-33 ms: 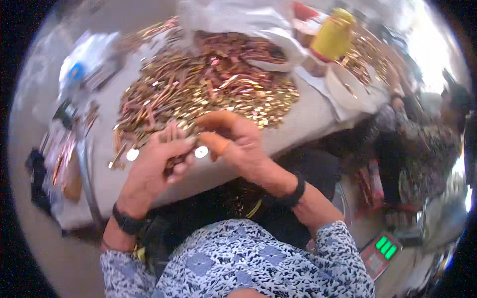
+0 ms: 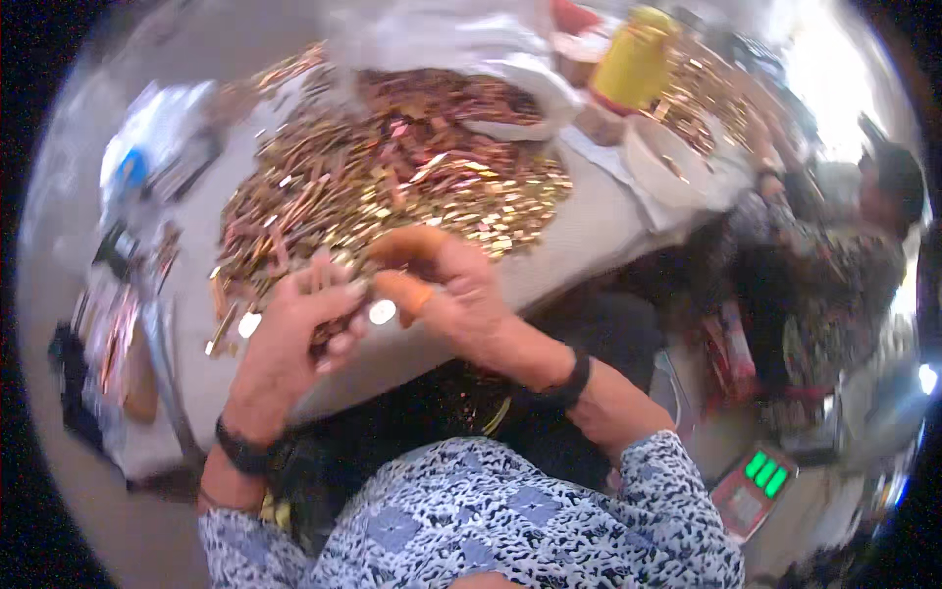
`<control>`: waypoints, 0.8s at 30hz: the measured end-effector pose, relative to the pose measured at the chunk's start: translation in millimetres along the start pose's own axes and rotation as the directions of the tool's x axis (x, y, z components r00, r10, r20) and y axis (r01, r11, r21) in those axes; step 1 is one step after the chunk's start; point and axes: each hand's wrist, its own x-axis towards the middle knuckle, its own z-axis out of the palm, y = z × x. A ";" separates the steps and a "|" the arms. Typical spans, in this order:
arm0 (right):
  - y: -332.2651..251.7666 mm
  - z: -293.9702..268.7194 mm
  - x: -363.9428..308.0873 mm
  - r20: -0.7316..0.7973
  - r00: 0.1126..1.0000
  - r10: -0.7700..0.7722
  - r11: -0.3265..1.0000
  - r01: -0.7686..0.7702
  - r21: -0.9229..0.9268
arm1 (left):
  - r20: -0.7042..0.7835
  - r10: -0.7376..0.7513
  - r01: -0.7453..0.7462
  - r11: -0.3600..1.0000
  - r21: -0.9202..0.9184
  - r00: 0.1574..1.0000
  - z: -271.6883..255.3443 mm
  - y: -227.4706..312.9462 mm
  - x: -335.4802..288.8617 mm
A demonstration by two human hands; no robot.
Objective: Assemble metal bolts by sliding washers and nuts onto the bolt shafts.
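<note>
Over the near edge of a pile of small copper- and gold-coloured metal pieces [image 2: 392, 187], my two hands meet. My left hand [image 2: 306, 319] is closed round a few small copper-coloured metal strips [image 2: 319, 275], its thumb laid across them and its lower fingers curled in. Orange covers sit on the thumb and forefinger of my right hand [image 2: 446, 285]. Those two fingertips come together beside the left thumb tip; blur hides what is between them. Two bright white round spots [image 2: 383, 312] show on the table by my hands.
A white bag [image 2: 442, 44] lies behind the pile. At the back right stand a yellow container [image 2: 636, 61] and a white tub [image 2: 667, 167]. Clear plastic bags [image 2: 162, 128] lie left. Another person [image 2: 854, 236] sits right. A device with green lights [image 2: 756, 481] is lower right.
The whole view has shifted a little, so the table and pile appear further left. My hands keep nearly the same pose and hold.
</note>
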 end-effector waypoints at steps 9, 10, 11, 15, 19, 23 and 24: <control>23.3 -6.3 13.0 -0.082 0.918 -0.387 0.852 0.323 -0.413 | -0.176 0.036 -0.022 0.996 0.084 0.984 -16.3 -12.2 41.4; 22.1 -8.2 12.3 -0.080 0.917 -0.390 0.847 0.323 -0.422 | -0.156 0.033 -0.022 0.997 0.073 0.987 -15.0 -14.2 44.7; 22.3 -9.6 11.6 -0.075 0.917 -0.392 0.844 0.325 -0.427 | -0.142 0.030 -0.021 0.998 0.061 0.989 -13.6 -14.9 46.5; 29.6 -7.5 10.8 -0.038 0.916 -0.399 0.841 0.349 -0.414 | -0.094 0.076 -0.077 0.997 -0.004 0.993 -19.3 -25.7 50.0; 27.6 -1.8 7.5 -0.084 0.920 -0.384 0.868 0.328 -0.372 | -0.007 0.023 -0.023 0.998 -0.064 1.000 -14.4 -17.0 43.0; 27.2 2.7 10.9 -0.091 0.892 -0.444 0.834 0.374 -0.406 | -0.032 0.071 -0.073 0.996 -0.050 0.997 -14.8 -17.5 40.5; 28.0 2.9 12.4 -0.086 0.880 -0.468 0.816 0.393 -0.424 | -0.028 0.070 -0.071 0.996 -0.054 0.997 -17.1 -18.7 40.8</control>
